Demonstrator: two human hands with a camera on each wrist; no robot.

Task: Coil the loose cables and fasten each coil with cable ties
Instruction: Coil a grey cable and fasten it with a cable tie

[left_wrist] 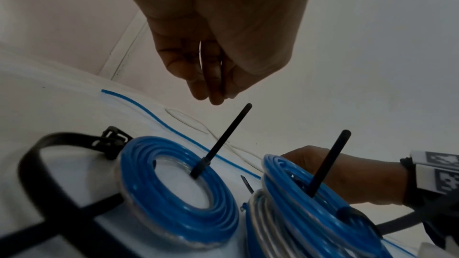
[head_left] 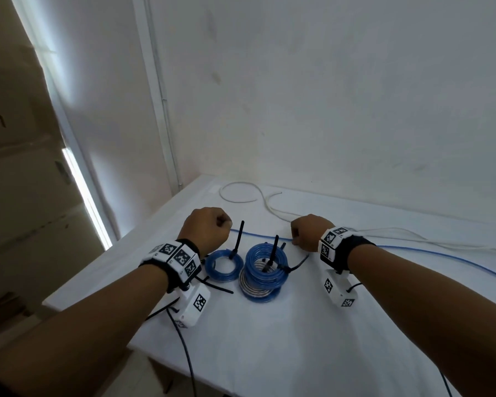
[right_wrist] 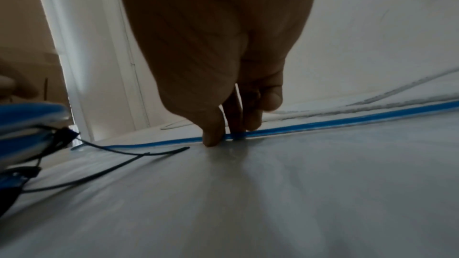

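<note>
A loose blue cable (head_left: 413, 250) runs across the white table (head_left: 298, 339) from the far left to the right edge. My right hand (head_left: 300, 240) pinches it (right_wrist: 347, 120) against the tabletop between thumb and fingers (right_wrist: 213, 138). My left hand (head_left: 209, 227) hovers in a fist near the cable's left end (left_wrist: 154, 119), and its curled fingers (left_wrist: 213, 85) hold nothing that I can see. Between my wrists lie a small blue coil (head_left: 212, 266) and a stack of blue and clear coils (head_left: 251, 262). A black cable tie (head_left: 239, 239) sticks up from the small coil, another from the stack.
A loose white cable (head_left: 241, 200) curls along the back of the table by the wall. Spare black cable ties (head_left: 218, 289) lie beside my left wrist, and one looped tie (left_wrist: 29, 156) sits left of the small coil. The table's left edge drops off near my left forearm.
</note>
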